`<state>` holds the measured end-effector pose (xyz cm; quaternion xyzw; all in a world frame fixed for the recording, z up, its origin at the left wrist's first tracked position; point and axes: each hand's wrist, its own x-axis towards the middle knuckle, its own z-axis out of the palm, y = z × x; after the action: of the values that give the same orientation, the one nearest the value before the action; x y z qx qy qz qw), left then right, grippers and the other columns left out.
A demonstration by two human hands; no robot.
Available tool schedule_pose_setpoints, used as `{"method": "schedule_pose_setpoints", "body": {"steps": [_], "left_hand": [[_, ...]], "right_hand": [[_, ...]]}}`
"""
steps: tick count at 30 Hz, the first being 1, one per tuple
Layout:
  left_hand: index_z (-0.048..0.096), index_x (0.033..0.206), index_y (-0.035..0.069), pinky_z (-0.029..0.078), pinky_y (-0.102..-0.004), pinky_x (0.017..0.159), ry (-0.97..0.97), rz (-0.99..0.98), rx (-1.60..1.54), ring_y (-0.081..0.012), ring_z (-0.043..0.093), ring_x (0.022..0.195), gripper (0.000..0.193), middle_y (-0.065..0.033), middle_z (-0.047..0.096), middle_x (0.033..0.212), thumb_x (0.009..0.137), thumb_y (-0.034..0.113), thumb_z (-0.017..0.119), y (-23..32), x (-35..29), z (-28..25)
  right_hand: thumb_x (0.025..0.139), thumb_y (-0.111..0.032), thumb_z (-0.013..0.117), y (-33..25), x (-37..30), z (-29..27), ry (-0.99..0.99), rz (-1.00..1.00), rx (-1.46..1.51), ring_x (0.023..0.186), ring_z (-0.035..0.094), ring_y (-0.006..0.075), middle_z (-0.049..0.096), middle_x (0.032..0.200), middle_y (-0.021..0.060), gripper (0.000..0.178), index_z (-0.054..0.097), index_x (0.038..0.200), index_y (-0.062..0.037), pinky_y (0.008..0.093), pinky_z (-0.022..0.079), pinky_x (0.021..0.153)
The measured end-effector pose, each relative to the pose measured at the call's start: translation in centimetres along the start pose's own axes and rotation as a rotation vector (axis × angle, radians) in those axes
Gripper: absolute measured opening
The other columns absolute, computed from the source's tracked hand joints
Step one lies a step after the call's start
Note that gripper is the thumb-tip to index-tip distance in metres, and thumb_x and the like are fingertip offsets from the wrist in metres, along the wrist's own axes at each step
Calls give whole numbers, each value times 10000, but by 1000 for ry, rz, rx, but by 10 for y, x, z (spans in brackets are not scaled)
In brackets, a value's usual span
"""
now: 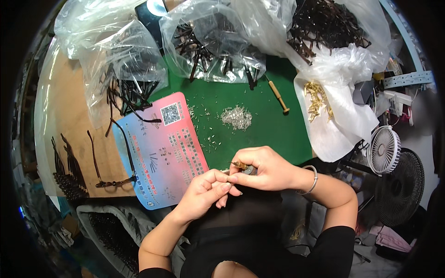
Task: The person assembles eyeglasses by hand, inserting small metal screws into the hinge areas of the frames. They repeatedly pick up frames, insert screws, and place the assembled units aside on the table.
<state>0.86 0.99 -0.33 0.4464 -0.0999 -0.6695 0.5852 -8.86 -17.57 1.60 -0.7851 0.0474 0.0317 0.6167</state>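
Note:
My left hand (206,192) and my right hand (259,169) meet at the table's near edge, fingertips touching. The left thumb and forefinger are pinched together; what lies between them is too small to make out. A small brass-coloured tool (240,165) with a thin tip and a grey end is held in the right hand's curled fingers. Beyond the hands, a heap of tiny silvery metal pieces (237,117) lies on the green mat (264,134), with more scattered to its left. A yellow-handled tool (278,97) rests farther back.
A pink-and-blue printed sheet (181,157) lies left, beside a brown glasses frame (116,183). Dark glasses temples fill clear plastic bags (208,28) at the back. Gold-coloured pieces (316,99) lie on white plastic (340,134). A white fan (384,150) and black fan (401,187) stand right.

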Motion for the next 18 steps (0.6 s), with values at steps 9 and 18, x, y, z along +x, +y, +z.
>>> {"method": "schedule_pose_setpoints", "body": {"steps": [9, 18], "left_hand": [[504, 972, 23, 467, -205, 610, 165, 7, 363, -65, 548, 687, 124, -52, 624, 885, 924, 124, 558, 20, 1, 0], [549, 935, 82, 478, -412, 629, 796, 752, 1820, -373, 598, 734, 122, -127, 606, 862, 827, 111, 599, 105, 145, -62]], "right_hand": [[836, -245, 643, 0, -8, -10, -75, 74, -28, 742, 621, 233, 610, 832, 115, 264, 577, 954, -18, 321, 497, 653], [820, -186, 664, 27, -28, -9, 103, 138, -246, 716, 625, 212, 608, 852, 104, 223, 606, 948, -13, 289, 507, 631]]}}
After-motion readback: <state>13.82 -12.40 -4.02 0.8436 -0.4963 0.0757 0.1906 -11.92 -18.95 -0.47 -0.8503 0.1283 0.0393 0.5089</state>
